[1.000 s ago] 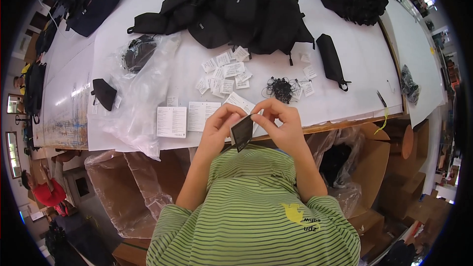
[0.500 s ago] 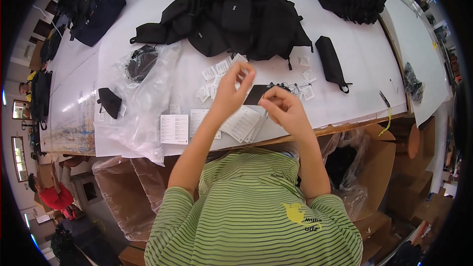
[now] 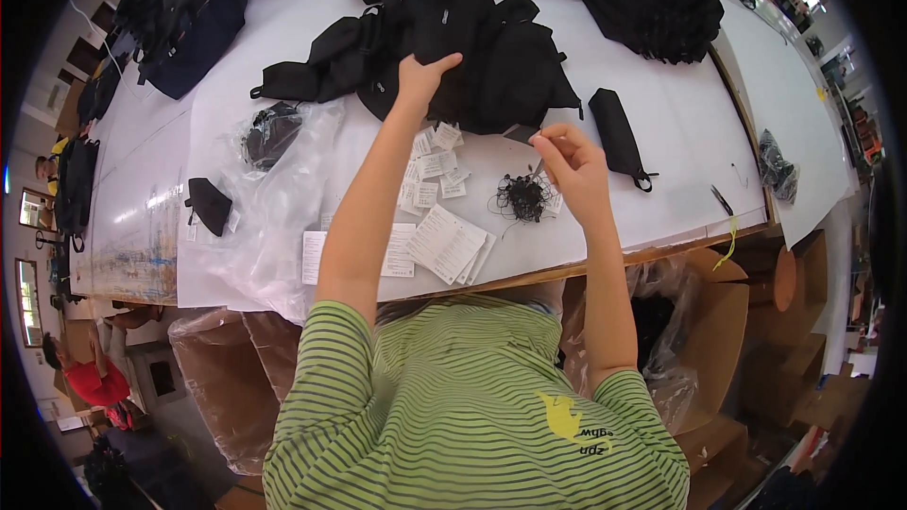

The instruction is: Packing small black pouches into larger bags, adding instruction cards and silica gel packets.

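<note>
black pouches (image 3: pixel 446 24) meet the left hand (image 3: pixel 422 80), grip unclear, while the right hand (image 3: pixel 573 161) pinches a grey tag (image 3: pixel 519 134).

The fabric pouches (image 3: pixel 515 76) are showing plain black, the paper cards (image 3: pixel 442 242) white with grey print, the shirt (image 3: pixel 425 406) green with dark stripes

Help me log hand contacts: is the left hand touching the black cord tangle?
Apart. The head view shows white tabletop between the left hand and the black cord tangle.
</note>
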Available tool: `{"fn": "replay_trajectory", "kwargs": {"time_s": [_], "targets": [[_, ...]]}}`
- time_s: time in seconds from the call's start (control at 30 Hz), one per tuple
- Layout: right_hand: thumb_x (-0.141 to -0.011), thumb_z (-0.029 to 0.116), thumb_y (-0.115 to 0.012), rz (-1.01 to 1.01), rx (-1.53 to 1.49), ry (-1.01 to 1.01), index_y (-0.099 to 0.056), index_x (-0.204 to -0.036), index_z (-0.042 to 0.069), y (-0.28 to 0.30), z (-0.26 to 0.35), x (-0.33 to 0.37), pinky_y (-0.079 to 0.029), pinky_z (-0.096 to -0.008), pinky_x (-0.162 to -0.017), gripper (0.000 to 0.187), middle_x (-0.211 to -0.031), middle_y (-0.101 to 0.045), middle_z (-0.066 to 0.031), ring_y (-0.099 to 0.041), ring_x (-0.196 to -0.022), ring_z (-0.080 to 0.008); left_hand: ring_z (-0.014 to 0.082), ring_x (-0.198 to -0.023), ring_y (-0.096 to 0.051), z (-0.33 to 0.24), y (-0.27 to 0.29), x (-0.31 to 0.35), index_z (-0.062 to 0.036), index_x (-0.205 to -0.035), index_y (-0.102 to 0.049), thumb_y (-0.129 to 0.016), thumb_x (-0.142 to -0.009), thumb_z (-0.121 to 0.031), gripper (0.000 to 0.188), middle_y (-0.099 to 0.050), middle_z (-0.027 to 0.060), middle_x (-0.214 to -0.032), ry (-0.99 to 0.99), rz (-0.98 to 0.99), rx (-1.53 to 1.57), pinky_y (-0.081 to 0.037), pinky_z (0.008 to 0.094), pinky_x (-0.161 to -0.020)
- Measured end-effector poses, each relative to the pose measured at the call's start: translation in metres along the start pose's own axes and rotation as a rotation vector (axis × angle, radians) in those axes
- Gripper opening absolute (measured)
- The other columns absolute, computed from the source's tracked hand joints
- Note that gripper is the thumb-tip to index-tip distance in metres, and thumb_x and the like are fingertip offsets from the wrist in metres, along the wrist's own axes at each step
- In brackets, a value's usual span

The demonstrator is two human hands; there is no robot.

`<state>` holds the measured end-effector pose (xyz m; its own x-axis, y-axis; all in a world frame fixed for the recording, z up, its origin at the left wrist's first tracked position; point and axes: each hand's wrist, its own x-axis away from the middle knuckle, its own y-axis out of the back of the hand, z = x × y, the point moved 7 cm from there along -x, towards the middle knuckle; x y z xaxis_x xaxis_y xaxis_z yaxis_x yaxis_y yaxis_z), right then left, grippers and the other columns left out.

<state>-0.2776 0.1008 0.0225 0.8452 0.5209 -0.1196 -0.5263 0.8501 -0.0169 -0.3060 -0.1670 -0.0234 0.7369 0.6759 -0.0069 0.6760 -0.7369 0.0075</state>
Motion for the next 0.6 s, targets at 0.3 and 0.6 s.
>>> {"fn": "replay_trajectory", "kwargs": {"time_s": [0.3,0.6], "targets": [[-0.089,0.011,-0.062,0.006,-0.034,-0.050,-0.061,-0.091,0.003,0.013,-0.016,0.015,-0.026,-0.0185,-0.046,0.008,-0.065,-0.055,0.0037,-0.039,-0.052,-0.0009,0.0257,-0.119,-0.044,-0.040,0.081,0.101,-0.0202,-0.103,-0.067,-0.063,-0.059,0.009,0.053,-0.052,0.0001,-0.125,-0.878,0.247,-1.055,-0.032,0.0382,-0.099],[-0.089,0.013,-0.062,-0.011,-0.045,-0.117,-0.063,-0.093,0.003,0.011,-0.024,0.016,-0.028,-0.0178,-0.045,0.010,-0.067,-0.057,0.0023,-0.042,-0.052,-0.0003,0.0336,-0.129,-0.033,0.002,0.062,0.191,-0.0174,-0.114,-0.058,-0.053,-0.059,0.010,0.062,-0.040,0.0100,-0.137,-0.597,0.511,-0.945,-0.025,0.0442,-0.106]]}}
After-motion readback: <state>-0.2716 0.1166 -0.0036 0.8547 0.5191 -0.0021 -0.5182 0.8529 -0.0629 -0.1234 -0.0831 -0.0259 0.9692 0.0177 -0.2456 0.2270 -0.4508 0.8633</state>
